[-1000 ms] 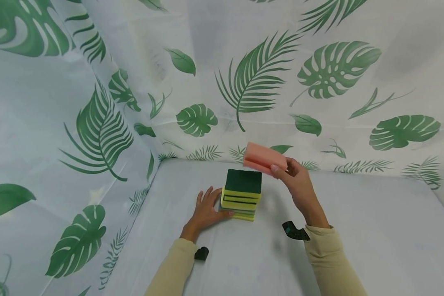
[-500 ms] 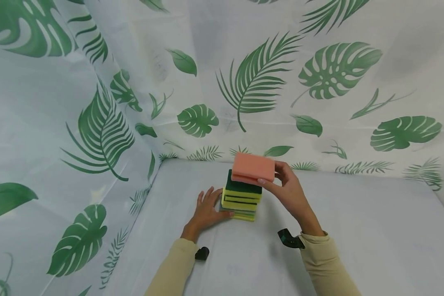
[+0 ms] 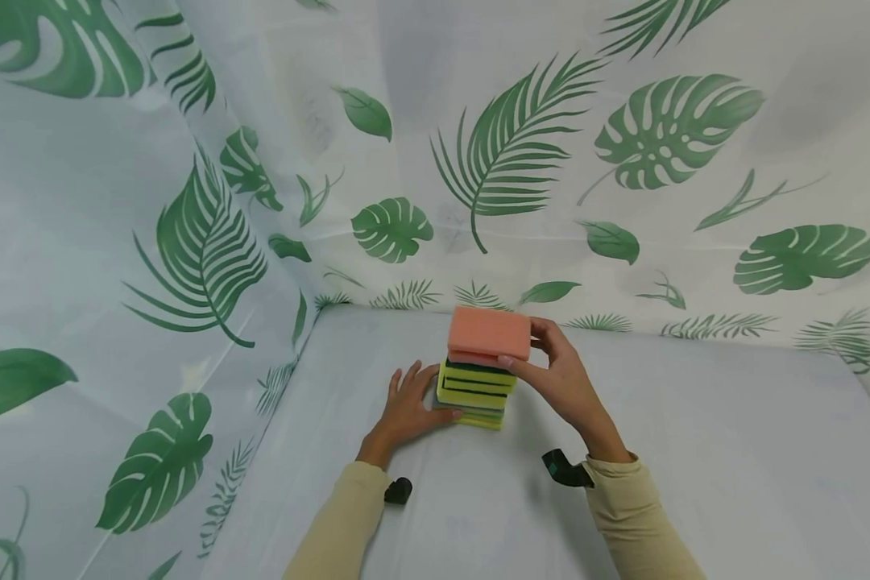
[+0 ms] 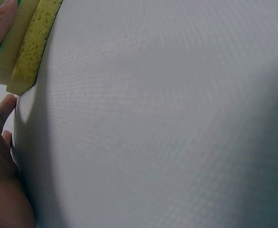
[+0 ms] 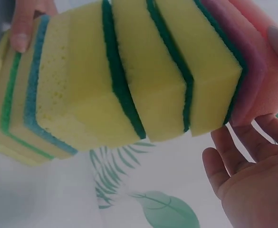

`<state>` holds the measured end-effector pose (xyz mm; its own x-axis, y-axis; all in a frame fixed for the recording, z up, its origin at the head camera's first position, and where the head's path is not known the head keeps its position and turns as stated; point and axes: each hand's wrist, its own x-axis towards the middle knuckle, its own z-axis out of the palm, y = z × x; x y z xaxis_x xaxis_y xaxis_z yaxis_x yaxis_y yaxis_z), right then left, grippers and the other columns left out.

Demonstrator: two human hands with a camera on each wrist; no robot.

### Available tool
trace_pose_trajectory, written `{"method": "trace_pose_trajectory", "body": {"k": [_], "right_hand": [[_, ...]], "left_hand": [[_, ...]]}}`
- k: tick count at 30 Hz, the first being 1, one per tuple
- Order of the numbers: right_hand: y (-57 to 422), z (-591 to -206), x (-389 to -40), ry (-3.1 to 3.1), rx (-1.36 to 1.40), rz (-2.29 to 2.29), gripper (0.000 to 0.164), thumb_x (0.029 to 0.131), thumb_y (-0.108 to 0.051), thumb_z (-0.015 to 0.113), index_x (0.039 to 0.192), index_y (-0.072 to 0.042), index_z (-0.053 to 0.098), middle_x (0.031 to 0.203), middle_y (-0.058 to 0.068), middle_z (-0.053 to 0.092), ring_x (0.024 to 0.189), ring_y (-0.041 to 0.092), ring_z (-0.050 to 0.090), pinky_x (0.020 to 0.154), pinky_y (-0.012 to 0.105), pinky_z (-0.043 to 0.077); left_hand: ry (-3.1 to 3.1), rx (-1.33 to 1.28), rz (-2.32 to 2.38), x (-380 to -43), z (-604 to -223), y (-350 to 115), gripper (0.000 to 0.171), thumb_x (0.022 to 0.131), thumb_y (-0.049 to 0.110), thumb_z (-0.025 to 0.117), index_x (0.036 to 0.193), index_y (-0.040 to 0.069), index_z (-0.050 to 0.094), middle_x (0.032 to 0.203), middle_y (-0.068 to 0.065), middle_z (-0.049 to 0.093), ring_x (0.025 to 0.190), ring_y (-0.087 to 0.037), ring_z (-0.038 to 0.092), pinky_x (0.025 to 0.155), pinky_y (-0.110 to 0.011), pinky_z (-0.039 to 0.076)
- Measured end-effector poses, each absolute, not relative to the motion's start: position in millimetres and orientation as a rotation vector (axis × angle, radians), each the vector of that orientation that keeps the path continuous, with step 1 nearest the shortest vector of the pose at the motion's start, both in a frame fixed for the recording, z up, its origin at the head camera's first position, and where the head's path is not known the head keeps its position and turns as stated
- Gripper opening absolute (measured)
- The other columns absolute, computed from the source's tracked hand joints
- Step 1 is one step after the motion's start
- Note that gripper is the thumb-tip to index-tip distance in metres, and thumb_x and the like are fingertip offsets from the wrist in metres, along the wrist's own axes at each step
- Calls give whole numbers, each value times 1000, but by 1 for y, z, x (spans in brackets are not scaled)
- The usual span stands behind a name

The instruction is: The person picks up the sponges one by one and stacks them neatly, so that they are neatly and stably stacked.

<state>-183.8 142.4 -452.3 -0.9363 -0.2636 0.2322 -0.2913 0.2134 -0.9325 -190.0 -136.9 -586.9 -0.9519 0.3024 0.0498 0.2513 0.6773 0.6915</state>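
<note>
A stack of kitchen sponges [image 3: 474, 395], yellow with green or blue scouring layers, stands on the white surface in the head view. On top lies a pink sponge [image 3: 489, 332], its magenta underside against the dark green pad below in the right wrist view. My right hand [image 3: 567, 379] holds the pink sponge by its right end, thumb in front and fingers behind. At the lower left of the stack, my left hand [image 3: 404, 415] grips the bottom sponges, the thumb across their front. In the left wrist view only a corner of the lower sponges [image 4: 32, 52] shows.
A white tabletop [image 3: 696, 451] spreads around the stack. Behind and to the left rise white sheets with green leaf prints [image 3: 511, 145]. Black wrist cameras [image 3: 565, 469] are worn at both cuffs.
My right hand has moved left and down with the pink sponge, from above and right of the stack onto its top, levelling it. My left hand has stayed at the stack.
</note>
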Motion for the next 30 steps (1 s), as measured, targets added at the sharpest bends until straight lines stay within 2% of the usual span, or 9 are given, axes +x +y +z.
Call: {"method": "trace_pose_trajectory", "body": {"k": [10,16,19,21,26,30], "right_hand": [[141,-456,-183,-2403,586,1886,68,99,-18,80,156,-5,45,151,7,52,137,28,48,111,56,40],[141,-459,-182,-2375,633,1901,69,99,-12,78,159,-7,44,153,6,51,137,25,47,109,41,43],[141,-461,-182,-2360,659,1931,72,99,-8,77,161,-6,40,155,7,49,138,26,46,109,37,42],[142,-462,-181,-2364,664,1943,76,99,-7,77,164,-7,36,157,8,47,140,27,45,110,41,42],[142,-463,-179,-2381,645,1951,90,97,-9,78,170,-12,24,163,11,41,147,32,39,116,60,35],[145,-463,-179,-2352,646,1971,95,97,-7,77,171,-12,19,168,12,35,153,33,33,121,63,28]], "left_hand": [[2819,477,1137,-192,-589,-136,91,88,53,84,161,15,46,163,-6,49,161,-35,21,129,-58,0],[2835,466,1114,-192,-590,-136,91,88,54,84,161,15,46,163,-5,49,161,-34,22,129,-58,1],[2833,463,1111,-191,-589,-136,90,88,53,84,161,15,46,163,-5,49,161,-34,21,129,-58,0],[2830,463,1109,-190,-588,-136,90,88,53,84,161,15,46,163,-6,49,161,-35,21,129,-58,0],[2824,461,1116,-189,-586,-136,91,88,53,83,161,14,46,164,-7,48,161,-36,21,129,-58,-1],[2819,459,1120,-191,-588,-135,91,88,54,83,161,15,46,164,-6,48,161,-35,21,129,-58,0]]}}
